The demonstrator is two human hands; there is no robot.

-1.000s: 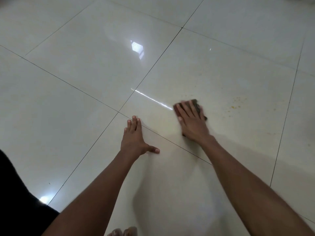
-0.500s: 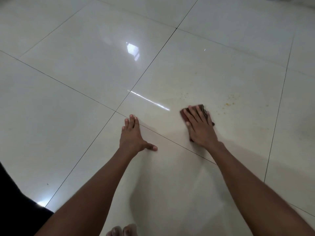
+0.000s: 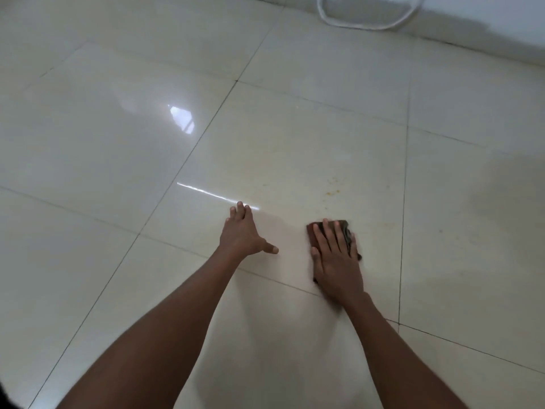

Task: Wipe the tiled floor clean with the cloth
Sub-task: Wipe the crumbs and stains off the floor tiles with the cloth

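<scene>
The cloth (image 3: pixel 343 230) lies flat right of centre, pressed under the right hand (image 3: pixel 336 261), fingers spread over it, not clenched. The left hand (image 3: pixel 241 233) rests open on the glossy cream floor (image 3: pixel 118 143). Yellowish specks (image 3: pixel 333 188) sit just above the cloth. A wall (image 3: pixel 501 13) and white hose (image 3: pixel 365 23) have come into view at top right; the cloth now sits lower, nearer the grout line.
</scene>
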